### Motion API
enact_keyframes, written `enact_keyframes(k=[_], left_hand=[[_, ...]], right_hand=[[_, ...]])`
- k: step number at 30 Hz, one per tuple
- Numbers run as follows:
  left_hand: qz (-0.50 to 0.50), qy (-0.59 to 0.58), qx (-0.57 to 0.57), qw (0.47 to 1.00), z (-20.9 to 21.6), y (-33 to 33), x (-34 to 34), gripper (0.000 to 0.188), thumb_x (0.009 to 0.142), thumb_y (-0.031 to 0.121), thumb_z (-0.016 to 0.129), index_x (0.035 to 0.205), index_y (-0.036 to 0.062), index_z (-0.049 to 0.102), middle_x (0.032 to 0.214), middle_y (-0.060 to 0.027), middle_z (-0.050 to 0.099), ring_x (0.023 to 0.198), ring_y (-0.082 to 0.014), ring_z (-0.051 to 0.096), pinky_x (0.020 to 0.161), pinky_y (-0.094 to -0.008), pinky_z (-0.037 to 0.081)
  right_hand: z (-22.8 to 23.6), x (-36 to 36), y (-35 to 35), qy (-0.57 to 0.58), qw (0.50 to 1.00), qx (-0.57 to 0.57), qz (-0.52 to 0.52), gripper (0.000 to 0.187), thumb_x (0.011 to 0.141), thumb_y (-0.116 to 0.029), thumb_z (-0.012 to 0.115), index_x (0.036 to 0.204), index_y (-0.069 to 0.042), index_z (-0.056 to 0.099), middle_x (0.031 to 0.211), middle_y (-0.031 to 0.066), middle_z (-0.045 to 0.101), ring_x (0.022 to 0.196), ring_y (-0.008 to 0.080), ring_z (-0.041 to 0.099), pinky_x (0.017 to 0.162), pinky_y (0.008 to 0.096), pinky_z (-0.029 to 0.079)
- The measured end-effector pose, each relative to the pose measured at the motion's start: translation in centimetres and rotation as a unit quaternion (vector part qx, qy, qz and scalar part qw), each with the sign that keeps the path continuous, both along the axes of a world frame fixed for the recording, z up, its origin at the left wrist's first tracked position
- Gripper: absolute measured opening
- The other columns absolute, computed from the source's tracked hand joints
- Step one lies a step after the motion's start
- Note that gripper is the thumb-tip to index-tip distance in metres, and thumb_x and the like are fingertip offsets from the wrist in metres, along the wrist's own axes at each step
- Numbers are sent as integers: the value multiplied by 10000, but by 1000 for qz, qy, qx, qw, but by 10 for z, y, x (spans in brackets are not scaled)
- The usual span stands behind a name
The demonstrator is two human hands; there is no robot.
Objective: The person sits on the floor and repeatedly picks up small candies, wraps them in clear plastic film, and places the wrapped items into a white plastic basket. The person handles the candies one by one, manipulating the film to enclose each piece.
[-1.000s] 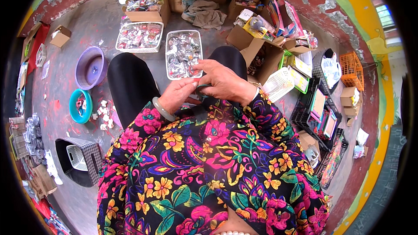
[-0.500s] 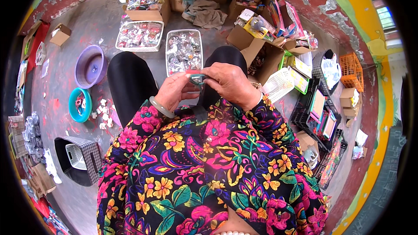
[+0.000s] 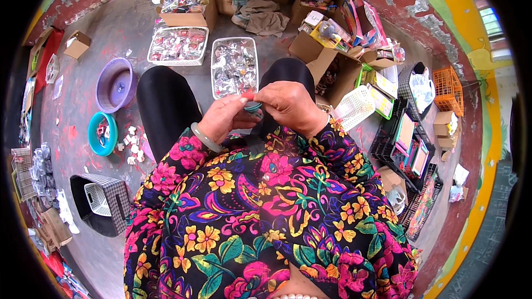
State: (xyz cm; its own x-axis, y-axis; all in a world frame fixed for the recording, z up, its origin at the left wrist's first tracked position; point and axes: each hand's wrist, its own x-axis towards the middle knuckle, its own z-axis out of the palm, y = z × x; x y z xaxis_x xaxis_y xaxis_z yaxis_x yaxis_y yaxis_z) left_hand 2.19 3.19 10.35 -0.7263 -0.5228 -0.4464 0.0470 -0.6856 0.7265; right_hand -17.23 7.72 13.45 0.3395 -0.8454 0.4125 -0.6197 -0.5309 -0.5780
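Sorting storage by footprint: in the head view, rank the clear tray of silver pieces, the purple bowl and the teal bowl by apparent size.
1. Clear tray of silver pieces.
2. Purple bowl.
3. Teal bowl.
The fisheye lens shrinks things near the rim, so the bowls' true gap is unsure.

top: black, bright floral print, long sleeves | trousers: black | left wrist: pale green bangle (image 3: 204,138)

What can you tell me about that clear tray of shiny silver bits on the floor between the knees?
The clear tray is a shallow rectangular tub, plastic by its look, lying flat on the grey floor just beyond the knees. It is heaped with small crinkled silver-wrapped pieces. A similar tray of reddish pieces lies close on its left. Neither hand touches it.
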Motion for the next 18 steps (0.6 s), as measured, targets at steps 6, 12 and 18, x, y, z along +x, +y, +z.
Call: enact_keyframes(k=[6, 12, 18], left_hand=[[14, -2, -1, 1000, 2, 1, -2, 329, 926, 231, 426, 1179, 31, 490, 1003, -83, 595, 905, -188, 600, 768, -337, 514], [16, -17, -21, 1000, 4, 2, -2, 328, 928, 234, 422, 1182, 39, 493, 1004, -69, 588, 888, -156, 587, 749, -325, 519], [31, 1, -19, 999, 3, 0, -1, 304, 930, 233, 420, 1144, 32, 498, 1004, -81, 590, 918, -183, 595, 739, -320, 520]], right_hand=[[0, 0, -3, 18, 998, 54, -38, 161, 680, -52, 624, 837, -34, 654, 981, 117, 585, 942, 282, 531, 782, 342, 437], [-1, 1, -4, 2, 991, 129, -28, 214, 725, -133, 651, 919, -43, 644, 1042, 122, 572, 1002, 282, 510, 841, 352, 414], [4, 4, -8, -127, 984, 120, -41, 194, 681, -162, 671, 848, -63, 657, 1009, 107, 591, 998, 284, 512, 855, 350, 404]])
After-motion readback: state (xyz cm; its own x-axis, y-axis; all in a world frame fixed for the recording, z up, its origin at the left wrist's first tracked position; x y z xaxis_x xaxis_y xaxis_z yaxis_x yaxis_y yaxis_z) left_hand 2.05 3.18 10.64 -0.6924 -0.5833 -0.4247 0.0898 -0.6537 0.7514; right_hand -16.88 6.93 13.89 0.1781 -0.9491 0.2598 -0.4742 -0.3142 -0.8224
